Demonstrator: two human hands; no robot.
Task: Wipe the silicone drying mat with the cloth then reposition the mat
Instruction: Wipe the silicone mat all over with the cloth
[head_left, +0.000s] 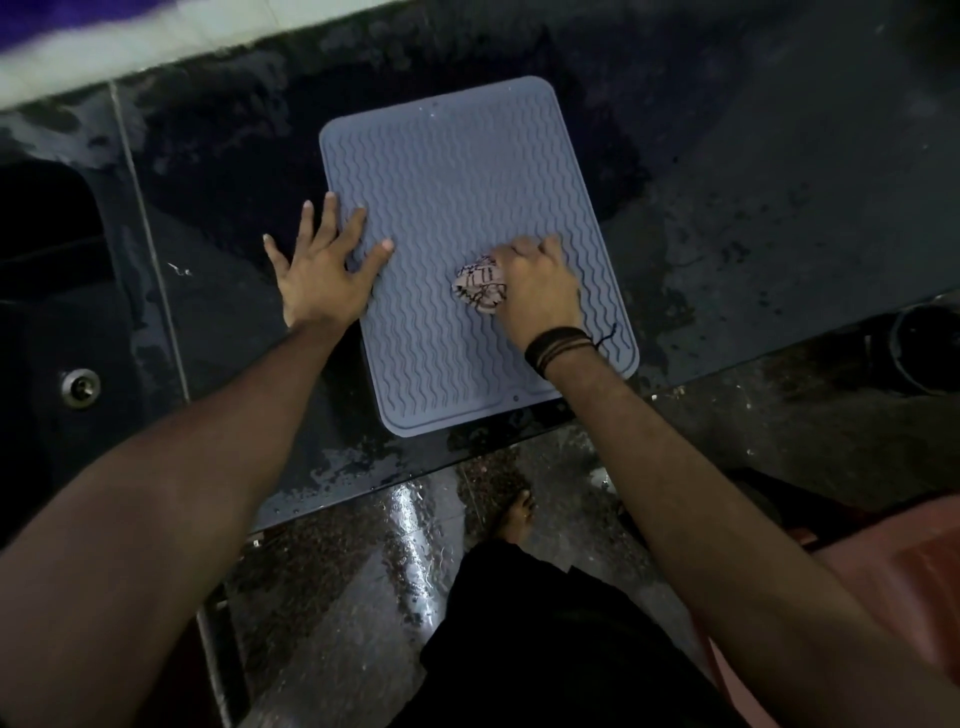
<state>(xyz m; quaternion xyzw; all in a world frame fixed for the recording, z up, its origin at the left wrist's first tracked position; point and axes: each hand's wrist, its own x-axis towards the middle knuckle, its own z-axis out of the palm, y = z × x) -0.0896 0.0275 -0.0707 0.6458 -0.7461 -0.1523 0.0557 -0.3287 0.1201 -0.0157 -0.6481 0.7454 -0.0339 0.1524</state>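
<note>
A grey-blue silicone drying mat (457, 176) with wavy ridges lies flat on the dark wet counter, tilted slightly. My left hand (324, 270) rests flat with fingers spread across the mat's left edge, partly on the counter. My right hand (537, 291) is closed around a bunched pale cloth (480, 288) with dark lines and presses it onto the mat's lower middle. Black bands circle my right wrist.
The black stone counter (753, 218) is wet and streaked. A dark sink (47, 270) with a drain lies to the left. The counter's front edge runs just below the mat, with glossy floor, my foot and an orange object (904, 561) beyond.
</note>
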